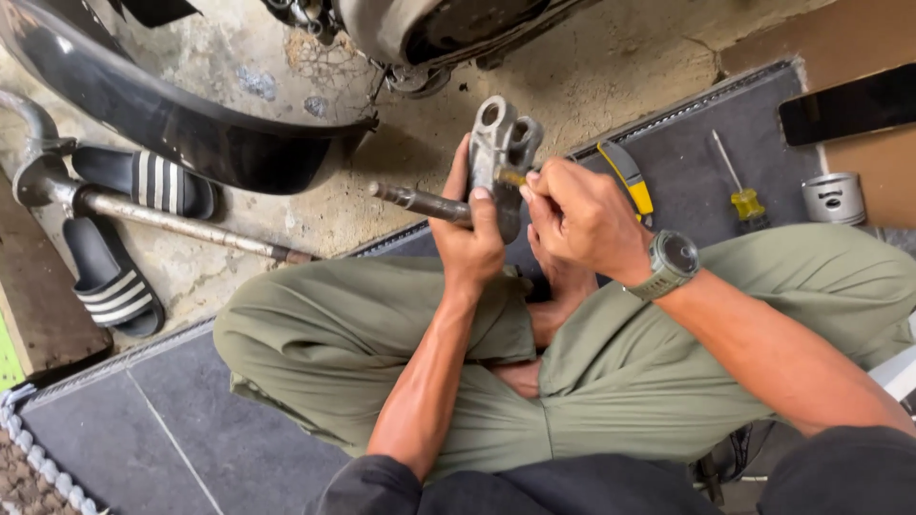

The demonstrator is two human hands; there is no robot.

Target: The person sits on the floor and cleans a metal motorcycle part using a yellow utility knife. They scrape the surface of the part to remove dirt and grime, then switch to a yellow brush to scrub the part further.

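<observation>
The fingers (474,202) of the left hand (468,243) are wrapped closed around one grey metal part (498,153) with a rod (410,200) sticking out to the left of them; the thumb lies on its face. The fingers (546,186) of the right hand (582,219) are pinched shut on one small tool with a yellowish tip (512,177), which touches the part just beside the left thumb. One wristwatch (670,262) sits on the right wrist.

Beyond the right fingers, on the dark mat (763,124), lie one yellow-handled tool (625,176), one screwdriver (739,186) with a yellow handle, and one metal piston (833,197), well apart from the hands. One dark flat phone-like thing (849,105) lies further away on brown cardboard. To the left of the left fingers are two black striped sandals (124,238) and one long metal pipe (172,221). One black fender (162,114) curves above them.

The person sits cross-legged in green trousers (363,334) on grey floor tiles (191,429); further out the ground is rough, stained concrete (592,67).
</observation>
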